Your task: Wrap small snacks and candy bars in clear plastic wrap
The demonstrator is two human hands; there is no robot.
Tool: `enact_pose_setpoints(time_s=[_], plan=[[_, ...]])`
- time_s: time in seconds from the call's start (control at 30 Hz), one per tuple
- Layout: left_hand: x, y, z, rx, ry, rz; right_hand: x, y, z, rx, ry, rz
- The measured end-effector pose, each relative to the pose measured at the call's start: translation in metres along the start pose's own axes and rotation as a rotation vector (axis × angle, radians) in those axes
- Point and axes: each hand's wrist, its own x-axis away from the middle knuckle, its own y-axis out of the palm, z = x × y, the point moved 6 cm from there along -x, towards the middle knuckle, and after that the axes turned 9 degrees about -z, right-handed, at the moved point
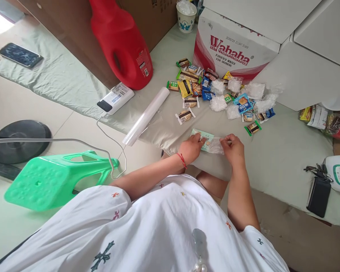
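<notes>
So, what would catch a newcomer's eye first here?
The big red plastic jug stands at the top, left of the white Wahaha carton. Before the carton lies a scatter of small wrapped snacks. Nearer, the left hand and right hand pinch a green snack packet.

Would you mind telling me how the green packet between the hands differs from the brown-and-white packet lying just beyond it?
The green packet is pinched by the left hand, while the right hand grips clear film beside it; the brown-and-white packet lies untouched. The green packet is pale green and looks larger; the brown-and-white packet has white ends and a brown middle. Both are flat snack packets on the cloth.
</notes>
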Motion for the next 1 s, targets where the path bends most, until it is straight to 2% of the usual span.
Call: enact_pose_setpoints(time_s=[0.07, 0.13, 0.23, 0.3, 0.37, 0.43, 0.47, 0.53, 0.6, 0.67, 0.73, 0.83, 0.9, 1.0], plan=[[0.001, -0.002, 0.004, -0.023, 0.010, 0.005, -0.004, 0.011, -0.013, -0.129, 0.026, -0.021], [0.001, -0.005, 0.008, -0.081, 0.033, 0.012, -0.009, 0.031, -0.030, -0.239, 0.005, -0.044], [-0.001, -0.014, 0.005, -0.086, 0.058, 0.025, -0.011, 0.060, -0.052, -0.238, -0.077, -0.069], [-0.001, -0.021, -0.007, 0.081, 0.088, 0.020, -0.005, 0.070, -0.059, -0.186, -0.137, -0.074], [0.002, -0.029, -0.021, 0.359, 0.138, 0.020, 0.006, 0.074, -0.063, -0.116, -0.201, -0.080], [0.006, -0.039, -0.033, 0.581, 0.177, 0.079, 0.022, 0.078, -0.069, 0.026, -0.274, -0.094], [0.007, -0.044, -0.036, 0.617, 0.203, 0.120, 0.030, 0.081, -0.073, 0.118, -0.310, -0.094], [0.009, -0.051, -0.032, 0.549, 0.292, 0.142, 0.044, 0.088, -0.080, 0.276, -0.362, -0.084], [0.008, -0.048, -0.022, 0.387, 0.383, 0.044, 0.054, 0.093, -0.084, 0.355, -0.388, -0.072], [0.006, -0.039, -0.017, 0.231, 0.396, -0.082, 0.060, 0.093, -0.083, 0.368, -0.428, -0.083], [0.006, -0.031, -0.018, 0.101, 0.359, -0.153, 0.064, 0.086, -0.078, 0.307, -0.500, -0.124], [0.012, -0.023, -0.018, -0.040, 0.352, -0.183, 0.064, 0.059, -0.063, 0.140, -0.565, -0.082], [0.017, -0.020, -0.016, -0.073, 0.361, -0.180, 0.061, 0.044, -0.055, 0.131, -0.579, -0.013], [0.015, -0.018, -0.015, 0.027, 0.349, -0.218, 0.051, 0.052, -0.051, 0.277, -0.621, -0.050]])
